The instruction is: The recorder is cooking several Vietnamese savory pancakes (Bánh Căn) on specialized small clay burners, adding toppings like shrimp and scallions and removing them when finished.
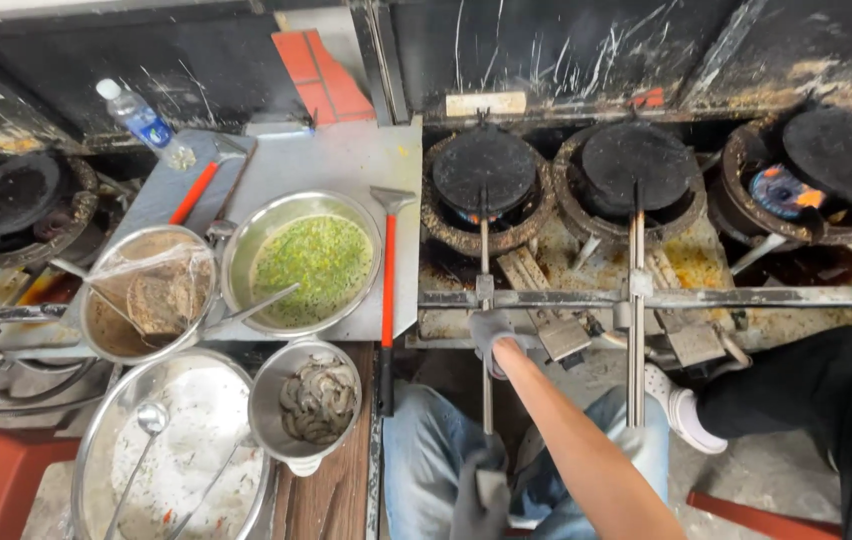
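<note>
The left hand [479, 495], gloved in grey, is closed around the near end of the long metal handle [486, 330] of a round black iron pan [484, 168], which sits shut on the left burner [446, 215] of the stove. The right hand [492, 335], also gloved, rests further up the same handle, just past the metal rail [746, 297] that crosses the stove front; its grip is curled over the handle, though how tightly the fingers close cannot be told. A second black pan [636, 160] lies on the middle burner, its handle pointing near, untouched. A third pan [841, 145] stands propped open at far right, with flame showing beneath it. To the left, on the metal table [346, 160], sits a steel bowl of green batter [311, 262] with a ladle in it, flanked by a red-handled scraper [387, 270]. Nearer lie a small bowl of raw shrimp [317, 400], a large steel basin [181, 450] and a bowl of brown filling [146, 292]. A plastic water bottle [141, 122] lies at the far left of the table. Another person's leg and white shoe [681, 410] stand at right.
</note>
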